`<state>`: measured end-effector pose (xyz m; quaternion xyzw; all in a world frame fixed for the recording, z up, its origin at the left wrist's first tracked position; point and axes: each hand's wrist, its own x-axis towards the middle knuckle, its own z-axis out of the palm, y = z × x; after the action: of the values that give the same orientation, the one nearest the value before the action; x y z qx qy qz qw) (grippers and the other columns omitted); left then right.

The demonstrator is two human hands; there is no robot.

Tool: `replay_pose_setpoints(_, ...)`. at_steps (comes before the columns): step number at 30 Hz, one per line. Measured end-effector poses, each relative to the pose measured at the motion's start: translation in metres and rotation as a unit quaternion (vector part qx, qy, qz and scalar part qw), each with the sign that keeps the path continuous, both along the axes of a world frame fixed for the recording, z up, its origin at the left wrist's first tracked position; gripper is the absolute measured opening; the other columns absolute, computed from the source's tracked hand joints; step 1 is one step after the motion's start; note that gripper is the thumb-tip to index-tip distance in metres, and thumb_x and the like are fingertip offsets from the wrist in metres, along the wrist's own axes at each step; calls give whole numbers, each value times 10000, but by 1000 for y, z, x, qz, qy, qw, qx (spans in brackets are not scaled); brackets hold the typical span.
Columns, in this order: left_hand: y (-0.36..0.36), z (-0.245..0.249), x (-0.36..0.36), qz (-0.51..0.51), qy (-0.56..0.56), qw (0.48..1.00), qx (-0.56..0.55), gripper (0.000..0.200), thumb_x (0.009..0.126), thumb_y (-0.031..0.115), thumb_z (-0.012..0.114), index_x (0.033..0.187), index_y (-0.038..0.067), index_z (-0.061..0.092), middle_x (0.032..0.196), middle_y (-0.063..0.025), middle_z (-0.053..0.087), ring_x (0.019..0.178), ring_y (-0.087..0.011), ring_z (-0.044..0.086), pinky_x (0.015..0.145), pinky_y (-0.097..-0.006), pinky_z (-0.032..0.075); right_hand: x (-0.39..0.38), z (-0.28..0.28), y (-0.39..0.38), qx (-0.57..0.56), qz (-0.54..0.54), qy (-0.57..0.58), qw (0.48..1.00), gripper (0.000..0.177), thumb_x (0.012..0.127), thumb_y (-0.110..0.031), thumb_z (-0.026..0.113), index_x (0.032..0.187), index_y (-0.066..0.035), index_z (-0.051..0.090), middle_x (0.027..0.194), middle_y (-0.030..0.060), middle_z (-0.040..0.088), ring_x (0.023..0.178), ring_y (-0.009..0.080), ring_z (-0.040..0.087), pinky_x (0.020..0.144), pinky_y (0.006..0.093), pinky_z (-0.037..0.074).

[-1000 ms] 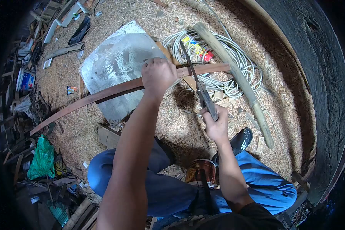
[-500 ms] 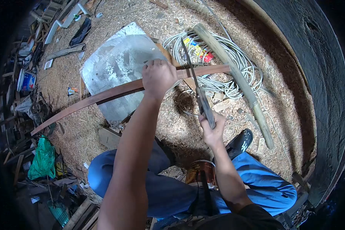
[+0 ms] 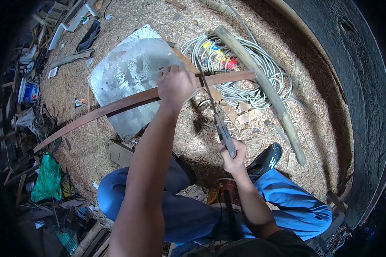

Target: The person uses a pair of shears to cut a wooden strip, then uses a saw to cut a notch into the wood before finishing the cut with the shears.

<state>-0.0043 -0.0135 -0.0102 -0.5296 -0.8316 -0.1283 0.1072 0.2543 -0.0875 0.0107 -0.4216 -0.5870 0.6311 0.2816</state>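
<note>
A long reddish wooden strip (image 3: pixel 228 77) lies across a grey-white board (image 3: pixel 116 68), its left end reaching far down to the left. My left hand (image 3: pixel 176 84) is wrapped over the strip near the board's right edge. My right hand (image 3: pixel 234 156) grips the handle of a handsaw (image 3: pixel 214 107), below and right of the strip. The saw's narrow blade crosses the strip just right of my left hand, its tip pointing up and away from me. Whether the teeth are inside the wood is too small to tell.
Coiled grey cable (image 3: pixel 261 96) lies beyond the saw, with a round wooden pole (image 3: pixel 266 81) across it. A dark curved wall (image 3: pixel 360 94) stands at the right. Between my legs is a brown can (image 3: pixel 222 190). A green bag (image 3: pixel 47 180) and scrap wood lie left.
My right hand has drawn the saw back toward me and slightly left, its blade still across the strip. My left hand and the strip have hardly moved.
</note>
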Motion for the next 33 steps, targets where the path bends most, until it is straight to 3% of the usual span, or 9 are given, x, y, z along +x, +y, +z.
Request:
replay_pose_setpoints(5,-1,-2,-2,-10,6,1000,12,237,812,194,562,681,32,677,720,-155,661,727,-321,670,684,-444,533,0,-14,-9,-9,13,0,1000,121,823,-58,571,728,17,580,597,-7,512,550,64,456,504,254,344)
replay_pose_setpoints(7,-1,-3,-3,-15,11,1000,11,235,811,192,564,678,33,675,719,-153,662,720,-320,670,675,-445,534,-2,-19,-12,-1,-86,45,995,151,817,-43,559,674,0,536,578,-1,492,490,76,435,456,260,331)
replay_pose_setpoints(8,0,-2,-3,-14,12,1000,11,235,811,192,564,678,33,675,719,-153,662,720,-320,670,675,-445,534,-1,-20,-9,-2,-86,46,995,151,817,-43,559,674,0,536,578,-1,492,490,76,435,456,260,331)
replay_pose_setpoints(10,0,-2,-2,-13,8,1000,2,241,816,193,562,674,34,673,716,-148,662,719,-318,670,681,-446,534,2,-22,1,-161,-158,208,952,141,818,-34,514,683,5,519,595,23,490,491,80,421,451,254,327)
replay_pose_setpoints(19,0,0,-1,-5,6,1000,-10,255,831,199,557,674,35,673,722,-144,668,723,-316,672,699,-444,534,1,-14,19,-125,-138,186,965,96,822,-40,519,740,7,533,604,8,488,520,74,419,478,252,324)
replay_pose_setpoints(22,0,-1,-1,-6,18,1000,10,249,829,198,561,674,37,673,720,-142,667,720,-313,672,693,-441,534,8,-17,1,-2,-75,81,994,137,818,-90,593,731,15,593,619,-7,514,553,77,471,502,262,358)
replay_pose_setpoints(33,0,-2,-1,2,2,1000,-7,272,812,231,553,700,36,707,770,-145,691,767,-301,666,711,-436,506,15,-16,-23,-38,-40,62,997,134,826,-53,593,716,0,538,596,-20,479,540,60,425,493,258,331)
